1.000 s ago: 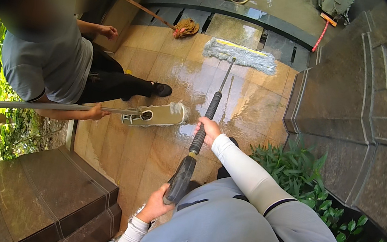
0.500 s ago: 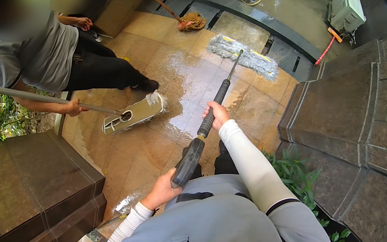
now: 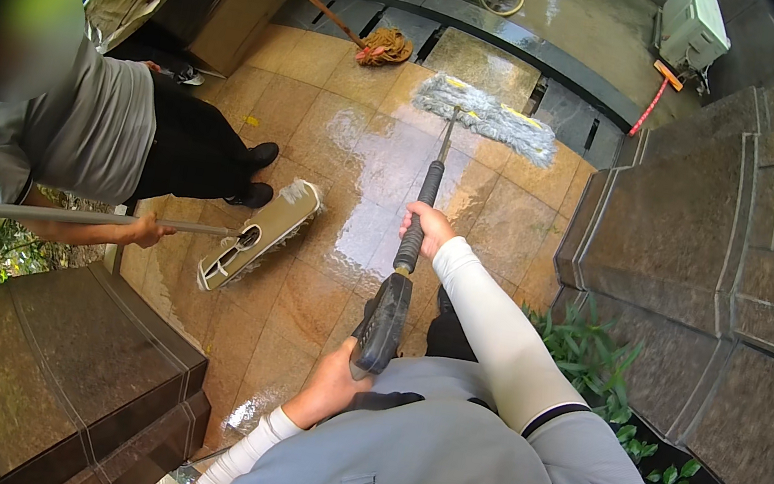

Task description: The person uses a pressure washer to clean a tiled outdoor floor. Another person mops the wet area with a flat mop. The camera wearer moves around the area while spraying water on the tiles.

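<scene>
l grip (image 3: 331, 382) wraps spray wand (image 3: 431, 183) at rear, r grip (image 3: 427, 228) mid, long axis fwd twd grey mop head (image 3: 502, 125), nearer r.

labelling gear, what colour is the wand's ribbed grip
The ribbed grip is black or very dark grey, best seen in the head view.

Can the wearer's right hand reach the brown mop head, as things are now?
Probably not: the right hand is closed around the black lance, and the brown mop head lies well ahead of it.
</scene>
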The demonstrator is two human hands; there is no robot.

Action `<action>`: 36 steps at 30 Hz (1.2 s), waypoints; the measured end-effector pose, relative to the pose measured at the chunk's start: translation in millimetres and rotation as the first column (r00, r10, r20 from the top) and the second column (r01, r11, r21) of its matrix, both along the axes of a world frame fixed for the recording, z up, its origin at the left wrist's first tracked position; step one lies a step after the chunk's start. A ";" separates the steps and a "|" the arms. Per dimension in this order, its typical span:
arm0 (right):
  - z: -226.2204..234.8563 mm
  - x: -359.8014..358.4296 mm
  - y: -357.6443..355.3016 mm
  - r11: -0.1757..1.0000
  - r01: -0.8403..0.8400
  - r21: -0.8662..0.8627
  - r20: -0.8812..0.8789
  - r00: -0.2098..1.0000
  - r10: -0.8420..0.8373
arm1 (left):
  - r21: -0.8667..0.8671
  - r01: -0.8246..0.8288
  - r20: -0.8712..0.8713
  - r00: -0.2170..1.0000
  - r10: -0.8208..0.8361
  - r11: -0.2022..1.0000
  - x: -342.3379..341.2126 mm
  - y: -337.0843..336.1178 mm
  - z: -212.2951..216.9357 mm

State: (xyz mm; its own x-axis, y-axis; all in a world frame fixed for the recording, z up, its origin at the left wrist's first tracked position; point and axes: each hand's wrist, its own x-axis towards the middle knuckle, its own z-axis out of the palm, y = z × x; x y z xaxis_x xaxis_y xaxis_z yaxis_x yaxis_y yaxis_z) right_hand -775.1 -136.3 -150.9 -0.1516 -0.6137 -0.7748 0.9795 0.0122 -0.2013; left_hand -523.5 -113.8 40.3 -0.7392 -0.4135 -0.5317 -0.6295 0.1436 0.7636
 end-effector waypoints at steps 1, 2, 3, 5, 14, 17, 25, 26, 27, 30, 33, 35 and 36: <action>0.0 -1.4 -1.7 1.000 -0.013 -0.023 0.017 1.000 0.013 | 0.006 -0.007 0.017 1.000 0.007 1.000 -4.0 1.1 1.7; 0.2 -1.1 -3.9 1.000 -0.021 -0.007 0.030 0.999 0.022 | -0.004 -0.011 0.033 0.999 0.011 1.000 -6.5 1.6 4.0; 0.0 -1.1 -4.7 0.999 -0.031 -0.030 0.043 0.999 0.032 | -0.013 -0.014 0.051 0.999 0.015 1.000 -8.7 2.9 6.3; 0.3 -0.9 -3.8 0.998 -0.017 -0.062 0.049 0.999 0.020 | -0.035 -0.015 0.083 0.996 0.018 0.999 -13.4 5.1 9.6; 10.4 -13.8 47.0 0.978 0.206 0.020 0.025 0.978 -0.207 | -0.001 0.045 0.075 0.996 -0.045 0.999 -23.1 9.4 13.6; 14.9 -18.6 56.6 0.978 0.197 0.065 -0.019 0.980 -0.196 | 0.035 0.036 0.035 0.999 -0.038 0.999 -24.4 15.1 12.0; 21.7 -1.0 14.9 0.997 0.006 -0.075 0.005 1.000 -0.005 | -0.128 -0.015 0.123 0.992 0.031 0.992 -9.8 27.9 13.0; 22.8 -0.5 13.3 0.995 0.019 -0.095 0.005 1.000 -0.018 | -0.123 -0.023 0.106 0.994 0.037 0.992 -7.5 28.3 11.8; 23.9 -0.7 14.8 0.994 0.031 -0.101 0.005 1.000 -0.031 | -0.125 -0.022 0.118 0.992 0.037 0.992 -5.3 28.8 10.2; 26.8 -3.1 30.2 0.990 0.141 -0.014 -0.064 0.988 -0.141 | -0.072 -0.028 0.017 0.999 0.029 0.997 -0.4 25.7 2.0; 28.3 -9.1 55.2 0.986 0.148 0.072 -0.115 0.984 -0.139 | -0.004 0.013 -0.091 0.996 -0.014 1.000 1.2 17.6 -5.0; 27.5 -9.6 61.2 0.979 0.168 0.118 -0.136 0.979 -0.152 | 0.030 0.042 -0.099 0.994 -0.039 0.999 0.9 15.8 -5.0; 27.0 -10.9 59.8 0.983 0.162 0.088 -0.133 0.980 -0.149 | 0.034 0.044 -0.091 0.995 -0.040 0.998 -0.5 15.5 -4.4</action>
State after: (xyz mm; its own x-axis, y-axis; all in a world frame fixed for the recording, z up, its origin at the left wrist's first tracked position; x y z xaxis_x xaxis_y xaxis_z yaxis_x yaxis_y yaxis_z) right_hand -786.0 -76.5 -123.9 -0.3388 -0.4974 -0.7987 0.9380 -0.1128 -0.3277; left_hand -524.0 -98.3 36.0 -0.8013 -0.3627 -0.4757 -0.5515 0.1398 0.8224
